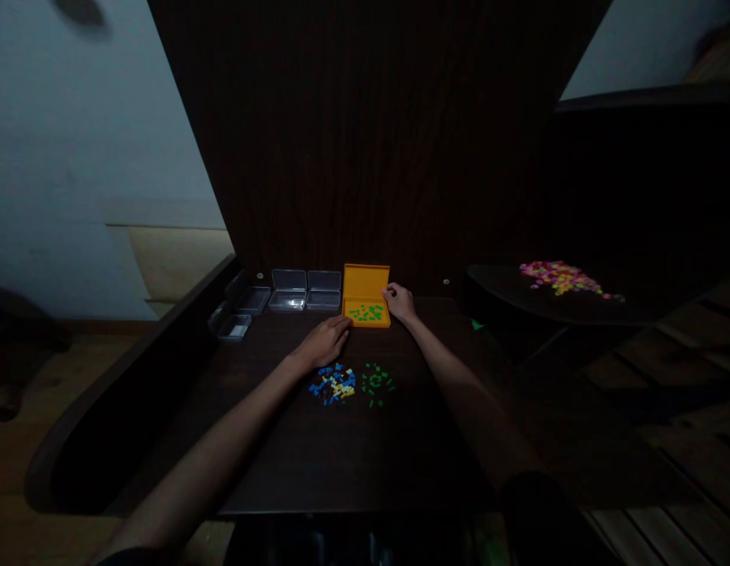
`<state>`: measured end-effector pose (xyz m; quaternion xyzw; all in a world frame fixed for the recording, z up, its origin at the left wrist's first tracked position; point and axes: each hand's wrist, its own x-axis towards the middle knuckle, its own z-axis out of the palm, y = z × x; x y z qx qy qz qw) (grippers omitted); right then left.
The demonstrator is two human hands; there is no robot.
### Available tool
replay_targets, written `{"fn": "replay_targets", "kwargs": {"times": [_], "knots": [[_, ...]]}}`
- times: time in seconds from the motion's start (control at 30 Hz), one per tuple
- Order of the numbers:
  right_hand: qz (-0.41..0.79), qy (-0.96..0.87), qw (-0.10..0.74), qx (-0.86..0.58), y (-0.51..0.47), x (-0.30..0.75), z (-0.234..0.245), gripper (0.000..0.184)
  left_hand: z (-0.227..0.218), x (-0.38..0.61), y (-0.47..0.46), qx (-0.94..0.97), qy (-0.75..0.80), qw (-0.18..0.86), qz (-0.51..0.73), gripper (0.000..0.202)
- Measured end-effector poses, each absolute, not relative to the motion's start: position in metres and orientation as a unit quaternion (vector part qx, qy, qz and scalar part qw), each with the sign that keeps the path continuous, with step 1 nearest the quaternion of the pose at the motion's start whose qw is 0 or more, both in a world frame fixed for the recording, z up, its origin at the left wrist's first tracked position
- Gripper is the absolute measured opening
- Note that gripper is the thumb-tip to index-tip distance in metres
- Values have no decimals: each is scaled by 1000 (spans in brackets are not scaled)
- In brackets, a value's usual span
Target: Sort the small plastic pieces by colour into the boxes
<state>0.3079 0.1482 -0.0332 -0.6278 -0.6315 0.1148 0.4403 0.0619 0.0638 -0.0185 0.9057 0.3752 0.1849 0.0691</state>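
An orange-yellow plastic box stands with its lid raised against the dark back panel. Small green pieces lie spread inside it. My left hand rests flat on the table with its fingers stretched to the box's front left corner. At the right side, near the hinge, my right hand has bent fingers closed on the box's edge. In front of the box lies a pile of blue, white and yellow pieces. Beside that pile are loose green pieces.
Clear plastic cases with lids up stand left of the box, and a smaller clear case lies farther left. A raised wooden side bounds the table's left. Pink and yellow pieces are heaped on a dark surface at right.
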Motion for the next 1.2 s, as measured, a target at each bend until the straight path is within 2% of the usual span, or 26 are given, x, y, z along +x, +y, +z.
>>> {"fn": "replay_targets", "kwargs": {"times": [0.2, 0.37, 0.63, 1.2], "knots": [[98, -644, 436, -622, 144, 312, -32, 13, -9, 62, 54, 912, 367, 54, 176, 31], [103, -653, 418, -623, 132, 315, -30, 14, -1, 61, 40, 916, 360, 49, 169, 33], [126, -656, 382, -638, 110, 312, -25, 36, 3, 55, 21, 927, 337, 62, 151, 33], [118, -658, 282, -688, 93, 306, -20, 26, 9, 51, 1, 940, 314, 55, 121, 31]]}}
